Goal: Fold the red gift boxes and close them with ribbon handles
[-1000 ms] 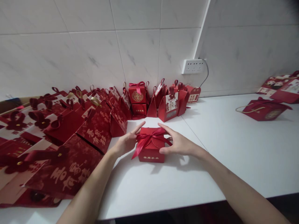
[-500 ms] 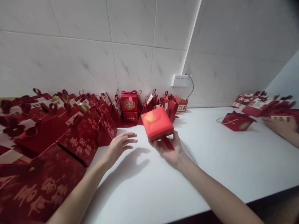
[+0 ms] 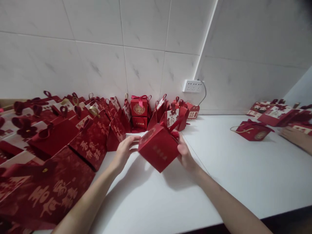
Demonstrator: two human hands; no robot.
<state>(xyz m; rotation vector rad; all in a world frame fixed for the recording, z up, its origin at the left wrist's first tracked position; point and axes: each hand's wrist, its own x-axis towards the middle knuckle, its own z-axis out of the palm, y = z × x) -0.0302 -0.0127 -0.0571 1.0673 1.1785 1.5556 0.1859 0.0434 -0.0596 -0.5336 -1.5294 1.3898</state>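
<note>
Gripping a tilted, ribboned card cube (image 3: 159,150), the right hand (image 3: 186,155) curls, the left hand (image 3: 123,153) loosely cupped alongside.

A workroom, by the look: many red gift boxes (image 3: 90,150) on a tabletop (image 3: 234,172), tiled wall (image 3: 145,24) behind it.

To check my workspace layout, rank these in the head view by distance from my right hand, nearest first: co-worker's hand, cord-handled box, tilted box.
1. Tilted box: in your right hand.
2. Cord-handled box: off to the right, on the table.
3. Co-worker's hand: farther right, by the picture's edge.
</note>
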